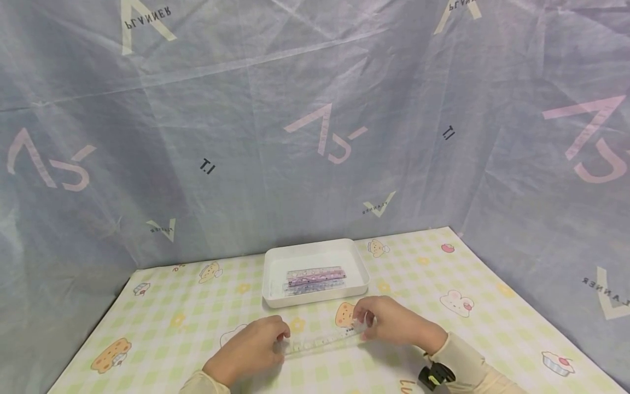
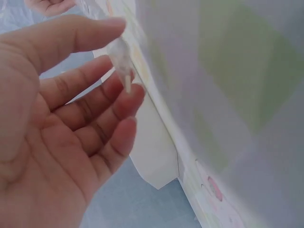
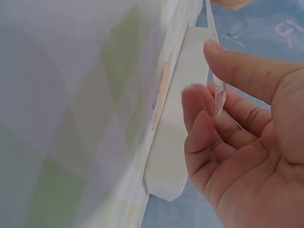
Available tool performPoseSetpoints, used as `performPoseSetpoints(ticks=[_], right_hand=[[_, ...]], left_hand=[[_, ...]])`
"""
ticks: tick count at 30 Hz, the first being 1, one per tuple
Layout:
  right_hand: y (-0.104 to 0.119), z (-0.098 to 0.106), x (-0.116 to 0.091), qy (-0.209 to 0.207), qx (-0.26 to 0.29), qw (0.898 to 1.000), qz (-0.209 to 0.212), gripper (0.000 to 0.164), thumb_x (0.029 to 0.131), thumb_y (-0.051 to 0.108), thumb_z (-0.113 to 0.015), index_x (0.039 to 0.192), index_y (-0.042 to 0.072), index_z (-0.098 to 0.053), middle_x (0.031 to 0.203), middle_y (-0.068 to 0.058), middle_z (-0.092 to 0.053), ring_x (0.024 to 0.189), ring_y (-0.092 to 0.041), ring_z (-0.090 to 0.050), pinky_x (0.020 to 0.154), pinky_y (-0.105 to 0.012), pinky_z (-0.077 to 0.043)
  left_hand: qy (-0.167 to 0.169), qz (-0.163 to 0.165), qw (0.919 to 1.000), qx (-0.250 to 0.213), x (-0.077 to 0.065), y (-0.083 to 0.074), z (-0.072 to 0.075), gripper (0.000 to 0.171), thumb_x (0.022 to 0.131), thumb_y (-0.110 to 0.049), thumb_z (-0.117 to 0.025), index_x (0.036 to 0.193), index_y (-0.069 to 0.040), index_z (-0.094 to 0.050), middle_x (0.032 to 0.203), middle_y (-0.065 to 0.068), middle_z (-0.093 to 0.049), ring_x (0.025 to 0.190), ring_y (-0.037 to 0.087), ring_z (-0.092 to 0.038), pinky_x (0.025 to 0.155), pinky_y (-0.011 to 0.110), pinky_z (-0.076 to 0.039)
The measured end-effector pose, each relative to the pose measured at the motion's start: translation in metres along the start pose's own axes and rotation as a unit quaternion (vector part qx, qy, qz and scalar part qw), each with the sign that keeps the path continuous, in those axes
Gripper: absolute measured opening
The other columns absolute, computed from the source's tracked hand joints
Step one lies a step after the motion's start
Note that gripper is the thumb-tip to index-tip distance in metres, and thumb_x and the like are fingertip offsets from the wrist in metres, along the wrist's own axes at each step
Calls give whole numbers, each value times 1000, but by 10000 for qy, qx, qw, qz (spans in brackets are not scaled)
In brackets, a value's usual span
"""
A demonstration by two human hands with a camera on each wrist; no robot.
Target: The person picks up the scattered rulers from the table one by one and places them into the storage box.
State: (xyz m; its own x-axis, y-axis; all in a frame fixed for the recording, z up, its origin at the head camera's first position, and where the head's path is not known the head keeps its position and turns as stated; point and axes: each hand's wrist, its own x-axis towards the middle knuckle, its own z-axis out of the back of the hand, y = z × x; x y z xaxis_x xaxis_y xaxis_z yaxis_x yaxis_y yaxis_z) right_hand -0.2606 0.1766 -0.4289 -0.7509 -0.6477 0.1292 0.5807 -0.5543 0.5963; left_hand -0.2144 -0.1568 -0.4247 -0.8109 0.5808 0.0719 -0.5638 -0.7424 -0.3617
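A clear ruler (image 1: 322, 343) spans the gap between both hands, just in front of the white tray. At its left end, my left hand (image 1: 260, 343) pinches it between thumb and fingers. My right hand (image 1: 394, 322) pinches the other end the same way. The left wrist view shows the ruler (image 2: 122, 59) end-on between thumb and fingers; in the right wrist view the ruler (image 3: 219, 90) appears as a thin edge. Inside the white tray (image 1: 268, 276) lie a pinkish-purple ruler (image 1: 315, 278) and a bluish ruler (image 1: 314, 288), close together.
A green-checked tablecloth (image 1: 162, 339) with cartoon prints covers the table. Grey-blue curtains (image 1: 315, 180) stand behind and at both sides of it. A dark watch-like device (image 1: 436, 375) is worn at the right wrist.
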Motion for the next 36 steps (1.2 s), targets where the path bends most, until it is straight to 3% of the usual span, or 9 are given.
performPoseSetpoints(ticks=[6,14,24,36], right_hand=[[-2,1,0,-134,-350,9992,125,30,75,10,-85,102,10,-71,95,6,-62,84,-7,-58,75,-25,-52],[-4,3,-1,-48,-317,9992,231,34,76,5,-84,108,8,-74,101,2,-65,89,-10,-62,74,-26,-54],[-3,7,-1,-22,54,9997,241,28,79,7,-82,106,8,-74,102,0,-69,91,-14,-64,72,-27,-55],[-1,5,-2,-98,-185,9994,288,27,79,9,-83,105,8,-74,100,2,-69,89,-12,-64,72,-26,-54]], left_hand=[[-380,-171,9988,238,1,2,3,26,79,-8,-76,105,-8,-72,101,-5,-65,92,10,-63,79,28,-55],[-745,-160,9958,511,0,5,5,25,81,-11,-73,106,-9,-71,104,-7,-63,96,16,-63,83,33,-55],[-734,151,9961,468,-2,5,6,22,84,-14,-73,106,-10,-71,106,-9,-59,102,15,-61,87,35,-54],[-779,34,9965,313,0,9,7,21,85,-12,-73,106,-9,-72,105,-7,-61,100,15,-61,83,31,-55]])
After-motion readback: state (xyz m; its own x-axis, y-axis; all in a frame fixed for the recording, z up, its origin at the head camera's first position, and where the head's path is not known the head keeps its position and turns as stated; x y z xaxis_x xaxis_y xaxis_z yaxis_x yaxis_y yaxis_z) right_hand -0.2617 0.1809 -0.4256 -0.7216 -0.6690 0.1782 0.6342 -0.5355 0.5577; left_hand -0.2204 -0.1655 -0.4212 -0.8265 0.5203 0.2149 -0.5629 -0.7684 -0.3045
